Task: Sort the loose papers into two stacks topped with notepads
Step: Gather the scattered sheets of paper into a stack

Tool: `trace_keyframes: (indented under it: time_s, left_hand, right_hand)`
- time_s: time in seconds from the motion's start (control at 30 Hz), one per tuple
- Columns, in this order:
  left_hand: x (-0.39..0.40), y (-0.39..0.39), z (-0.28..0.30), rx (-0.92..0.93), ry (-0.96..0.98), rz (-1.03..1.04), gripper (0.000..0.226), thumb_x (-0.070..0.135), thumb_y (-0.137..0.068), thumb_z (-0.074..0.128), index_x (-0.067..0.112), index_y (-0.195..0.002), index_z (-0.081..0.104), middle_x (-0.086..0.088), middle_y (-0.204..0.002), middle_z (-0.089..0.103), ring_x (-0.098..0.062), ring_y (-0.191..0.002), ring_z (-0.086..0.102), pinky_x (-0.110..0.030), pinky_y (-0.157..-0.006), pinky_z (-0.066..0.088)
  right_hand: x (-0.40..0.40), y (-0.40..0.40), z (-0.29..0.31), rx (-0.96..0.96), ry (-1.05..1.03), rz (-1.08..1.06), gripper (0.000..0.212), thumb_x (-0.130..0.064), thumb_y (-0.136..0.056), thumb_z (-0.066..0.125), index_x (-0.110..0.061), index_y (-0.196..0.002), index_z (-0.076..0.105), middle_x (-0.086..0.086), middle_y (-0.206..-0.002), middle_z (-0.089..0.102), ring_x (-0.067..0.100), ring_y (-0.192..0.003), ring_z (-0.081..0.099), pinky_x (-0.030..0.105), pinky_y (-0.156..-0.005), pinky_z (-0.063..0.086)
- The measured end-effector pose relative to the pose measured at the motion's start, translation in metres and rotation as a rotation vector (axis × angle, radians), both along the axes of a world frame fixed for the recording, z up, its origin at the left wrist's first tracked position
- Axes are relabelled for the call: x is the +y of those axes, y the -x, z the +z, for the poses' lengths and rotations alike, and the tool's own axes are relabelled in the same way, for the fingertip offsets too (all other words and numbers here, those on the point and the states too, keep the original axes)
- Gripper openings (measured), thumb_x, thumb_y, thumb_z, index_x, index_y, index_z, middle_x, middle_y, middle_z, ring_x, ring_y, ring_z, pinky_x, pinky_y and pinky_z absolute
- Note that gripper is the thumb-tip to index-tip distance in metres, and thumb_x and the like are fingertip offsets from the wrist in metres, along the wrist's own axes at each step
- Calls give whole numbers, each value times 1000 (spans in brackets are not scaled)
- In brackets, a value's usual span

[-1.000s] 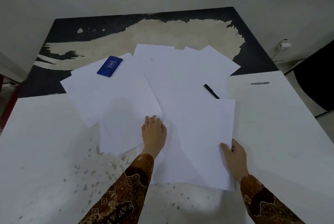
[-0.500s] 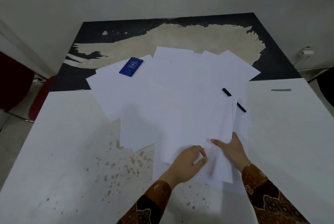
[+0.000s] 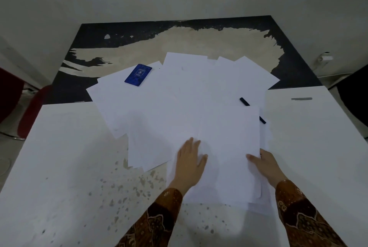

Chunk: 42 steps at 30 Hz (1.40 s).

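Papers [image 3: 179, 111], left hand [image 3: 190, 159] flat, right hand [image 3: 262, 164] perhaps gripping

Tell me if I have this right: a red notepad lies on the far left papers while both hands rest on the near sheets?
Not quite: the notepad is blue, not red, as the head view shows. It does lie on the far left papers, and the left hand and right hand rest on the near sheets.
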<state>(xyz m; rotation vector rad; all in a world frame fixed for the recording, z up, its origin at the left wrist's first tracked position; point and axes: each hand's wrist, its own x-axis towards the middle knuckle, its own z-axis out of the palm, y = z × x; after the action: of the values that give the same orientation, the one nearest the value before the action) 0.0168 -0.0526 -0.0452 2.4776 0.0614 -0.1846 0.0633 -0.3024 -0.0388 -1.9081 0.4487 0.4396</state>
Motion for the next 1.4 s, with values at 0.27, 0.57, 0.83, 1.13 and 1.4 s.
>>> trace_keyframes:
  time_s: [0.27,0.57,0.83,1.13,1.4]
  left_hand:
    - [16,-60,1,138,69,406,103,64,-81,56,11,-151,3,-16,-159,-4,-29,-147,-10,-46,-118,-3]
    - [22,-58,-14,103,-169,331,77,49,-93,47,14,-152,12,-15,-160,1,-30,-147,-4,-44,-118,2]
    - [54,-34,1,-146,147,295,42,-11,-84,47,7,-120,61,-8,-108,69,-25,-98,65,-22,-83,47]
    - [-12,23,8,-51,236,-181,45,31,-97,35,16,-136,53,-2,-135,58,-18,-122,55,-33,-106,41]
    - [-25,57,17,54,113,-482,58,44,-95,48,21,-146,36,-2,-152,35,-16,-143,25,-26,-118,8]
  right_hand:
    - [-28,13,-4,11,2,-50,27,-13,-97,50,-10,-122,57,7,-122,61,22,-112,54,37,-103,39]
    - [-26,24,-5,-12,-78,-129,31,-19,-97,51,-11,-126,57,5,-122,63,24,-115,57,45,-107,39]
    - [-22,24,0,-24,-106,-133,27,-17,-97,50,-13,-122,58,6,-119,64,23,-109,59,38,-98,44]
    - [34,18,4,52,-244,-190,54,-42,-97,43,-15,-143,37,2,-146,40,25,-128,44,38,-107,33]
    - [35,16,4,-28,-199,-6,45,-24,-76,78,-17,-116,58,2,-115,67,19,-101,64,38,-91,50]
